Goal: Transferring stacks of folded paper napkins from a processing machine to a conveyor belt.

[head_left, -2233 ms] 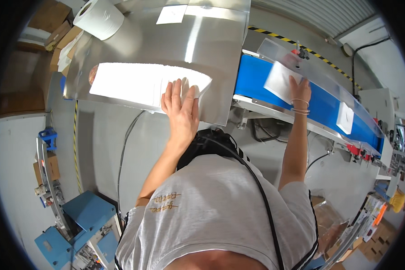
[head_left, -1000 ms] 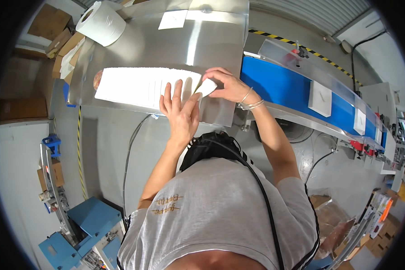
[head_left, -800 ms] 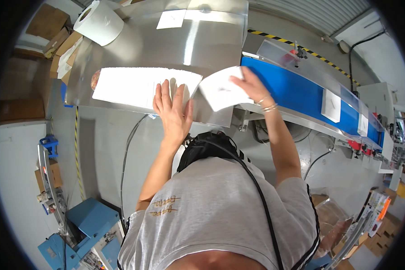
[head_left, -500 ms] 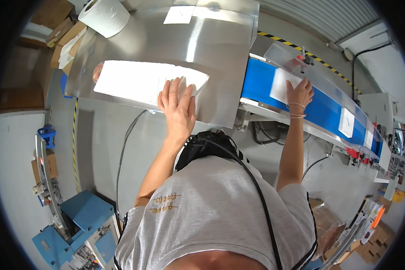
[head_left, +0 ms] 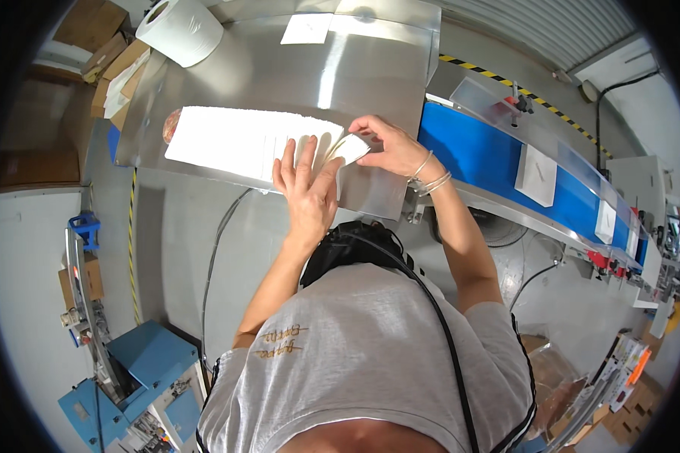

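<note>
A long row of overlapping white cards (head_left: 227, 143) lies fanned along the near side of the steel table. My left hand (head_left: 307, 198) rests on its right part, fingers stretched and spread over the top. At the right end, my right hand (head_left: 391, 148) curls its thumb and fingers around the edges of one white card (head_left: 349, 149), which tilts up from the rest. A reddish rounded thing (head_left: 171, 125) touches the row's left end, mostly hidden. To the right runs a blue conveyor belt (head_left: 461, 136) bearing another white card (head_left: 535, 175) and several more farther along.
The steel table (head_left: 279, 75) carries a large white roll (head_left: 180, 32) at its far left and a white sheet (head_left: 305, 29) at the back. A clear guard (head_left: 480, 97) lines the belt's far side. Cardboard boxes (head_left: 117, 83) stand left of the table.
My right hand has left the card on the belt and moved left to the row's end, where it grips a card. The belt's cards have shifted right. My left hand stays on the row.
</note>
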Tool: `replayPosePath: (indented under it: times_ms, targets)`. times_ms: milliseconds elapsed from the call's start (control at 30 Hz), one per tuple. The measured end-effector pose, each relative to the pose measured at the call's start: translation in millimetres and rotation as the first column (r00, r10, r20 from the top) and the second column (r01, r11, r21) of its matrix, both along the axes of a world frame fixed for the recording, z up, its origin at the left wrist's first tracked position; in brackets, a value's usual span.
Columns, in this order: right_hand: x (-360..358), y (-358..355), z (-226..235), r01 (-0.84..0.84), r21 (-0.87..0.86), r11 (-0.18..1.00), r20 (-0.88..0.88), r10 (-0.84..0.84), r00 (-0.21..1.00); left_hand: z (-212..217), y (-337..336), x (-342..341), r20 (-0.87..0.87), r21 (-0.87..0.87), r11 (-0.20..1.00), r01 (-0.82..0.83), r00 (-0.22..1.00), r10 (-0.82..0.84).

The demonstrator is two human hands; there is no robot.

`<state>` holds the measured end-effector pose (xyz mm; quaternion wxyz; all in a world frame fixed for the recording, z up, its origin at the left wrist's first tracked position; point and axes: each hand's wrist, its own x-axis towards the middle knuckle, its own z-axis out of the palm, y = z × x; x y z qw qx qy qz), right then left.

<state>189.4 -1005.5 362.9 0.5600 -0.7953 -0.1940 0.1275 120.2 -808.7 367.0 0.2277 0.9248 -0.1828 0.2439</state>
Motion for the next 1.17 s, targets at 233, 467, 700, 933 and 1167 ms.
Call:
replayPosePath:
  times_ms: [233, 467, 700, 933, 1167]
  targets:
    - [-1, -15, -35, -0.038, 0.057, 0.998, 0.064, 0.034, 0.997, 9, 2, 6, -0.053, -0.030, 0.999, -0.039, 0.998, 0.037]
    - [-25, -137, -83, 0.722, 0.044, 0.691, 0.007, -0.723, 0.691, 1, 12, 11, -0.052, -0.066, 0.996, -0.055, 0.997, 0.051]
    - [-40, -163, -54, 0.929, -0.371, 0.016, 0.829, -0.445, 0.338, 1, 7, 8, -0.035, -0.066, 0.995, -0.074, 0.997, 0.072]
    - [-7, 3, -1, 0.034, -0.087, 0.996, 0.186, -0.018, 0.982, 6, 11, 9, -0.053, 0.014, 1.000, -0.005, 0.999, 0.006]
    - [-5, -29, -36, 0.252, 0.565, 0.786, -0.440, 0.028, 0.898, -6, 34, 13, -0.140, 0.040, 0.997, -0.068, 0.988, 0.072]
